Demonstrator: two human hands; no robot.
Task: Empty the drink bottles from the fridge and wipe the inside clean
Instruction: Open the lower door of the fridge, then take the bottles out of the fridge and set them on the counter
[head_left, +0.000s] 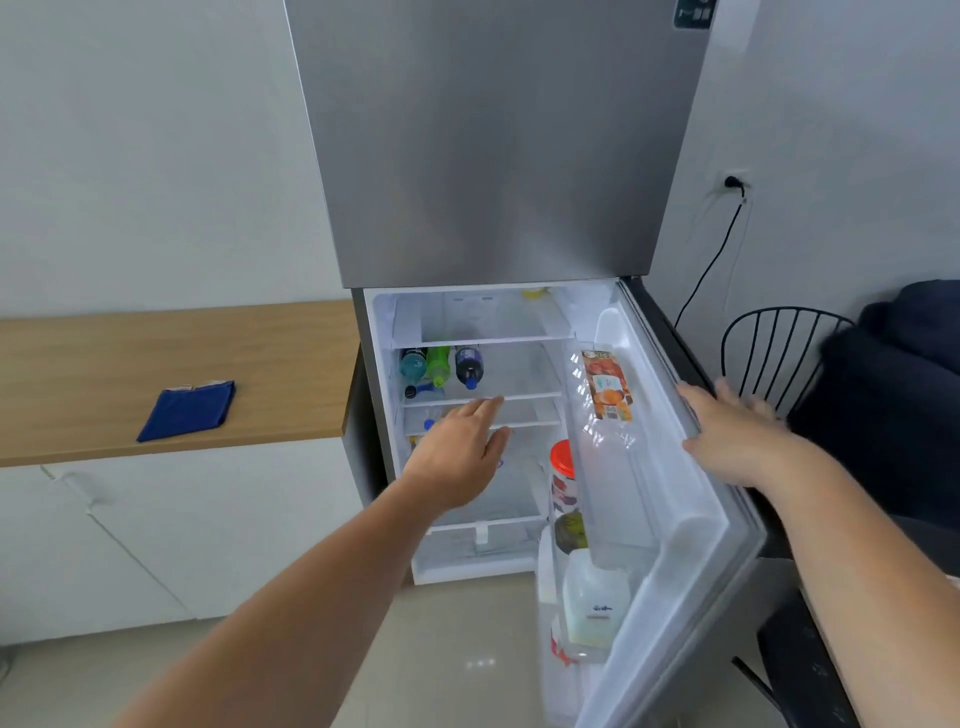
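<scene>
The lower fridge compartment (382, 364) stands open, its door (691, 525) swung out to the right. Three drink bottles lie on the middle shelf: a teal one (413, 364), a green one (439, 364) and a dark blue one (469, 366). My left hand (460, 457) reaches in below that shelf, fingers spread, holding nothing. It hides part of another bottle on the lower shelf. My right hand (732, 441) rests flat on the door's outer edge. An orange-labelled bottle (605, 389) and a red-capped bottle (563, 478) sit in the door racks.
A folded blue cloth (189, 410) lies on the wooden counter (78, 364) left of the fridge, above white cabinets. A white jug (592, 608) stands in the bottom door rack. A black wire chair (769, 353) and dark fabric (893, 395) stand behind the door.
</scene>
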